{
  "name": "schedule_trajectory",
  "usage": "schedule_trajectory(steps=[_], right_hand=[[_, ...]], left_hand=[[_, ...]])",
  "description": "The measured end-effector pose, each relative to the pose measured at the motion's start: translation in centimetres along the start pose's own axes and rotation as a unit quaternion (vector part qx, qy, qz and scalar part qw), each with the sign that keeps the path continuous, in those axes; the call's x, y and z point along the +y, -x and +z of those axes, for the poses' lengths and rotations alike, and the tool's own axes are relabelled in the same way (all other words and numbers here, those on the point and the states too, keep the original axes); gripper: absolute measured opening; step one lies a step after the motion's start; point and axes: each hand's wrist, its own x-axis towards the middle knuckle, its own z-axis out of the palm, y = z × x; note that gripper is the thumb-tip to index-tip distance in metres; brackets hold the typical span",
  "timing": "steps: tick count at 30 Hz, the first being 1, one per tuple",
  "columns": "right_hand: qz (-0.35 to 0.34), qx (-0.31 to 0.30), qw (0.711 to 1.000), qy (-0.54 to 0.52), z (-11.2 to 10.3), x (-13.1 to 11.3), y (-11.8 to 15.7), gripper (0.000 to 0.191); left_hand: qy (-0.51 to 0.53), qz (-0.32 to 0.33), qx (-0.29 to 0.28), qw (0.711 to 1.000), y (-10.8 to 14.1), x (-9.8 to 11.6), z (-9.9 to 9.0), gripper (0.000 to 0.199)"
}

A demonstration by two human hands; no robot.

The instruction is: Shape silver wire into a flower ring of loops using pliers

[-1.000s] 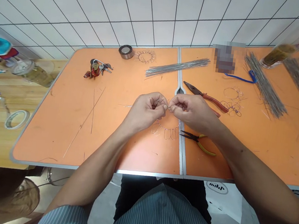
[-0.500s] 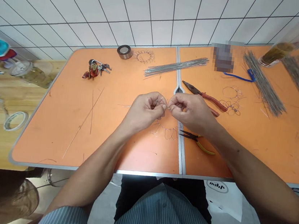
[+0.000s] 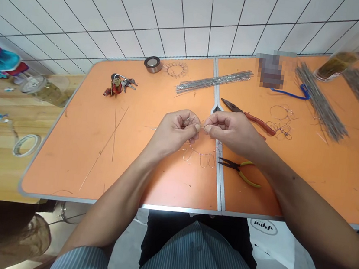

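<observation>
My left hand (image 3: 179, 132) is closed in a pinch on a thin wire piece with small loops, which hangs below the fingers. Close beside it, my right hand (image 3: 227, 129) pinches the same wire; the fingertips are only a small gap apart. The looped wire (image 3: 201, 154) shows faintly against the orange table (image 3: 147, 187). Red-handled pliers (image 3: 253, 118) lie just beyond my right hand, partly hidden by it. Yellow-handled pliers (image 3: 239, 168) rest on the near side of that hand, beside the table's metal seam.
Wire bundles lie at the back middle (image 3: 215, 82) and right (image 3: 322, 102). Keys (image 3: 120, 84), black-and-brown tape (image 3: 153, 64), bent wire flowers (image 3: 280, 130) and a blue strip (image 3: 289, 94) are on the table. A glass container (image 3: 337, 64) stands back right.
The view has shifted slightly, so the table items appear a little further right. My right hand has moved slightly away from my left, and both remain pinched.
</observation>
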Motion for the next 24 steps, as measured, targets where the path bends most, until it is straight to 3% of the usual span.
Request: schedule_trajectory(steps=[11,16,24], right_hand=[[-0.020,0.012,0.999,-0.022,0.12,0.39,-0.03,0.009],[-0.031,0.015,0.999,0.039,0.15,0.17,0.04,0.013],[-0.031,0.029,0.999,0.022,0.09,0.61,-0.16,0.015]], left_hand=[[0.011,-0.002,0.000,1.000,0.02,0.00,0.17,0.008],[0.010,0.004,-0.005,1.000,-0.09,-0.37,0.09,0.010],[0.075,-0.006,0.013,0.997,-0.32,-0.90,0.00,0.009]])
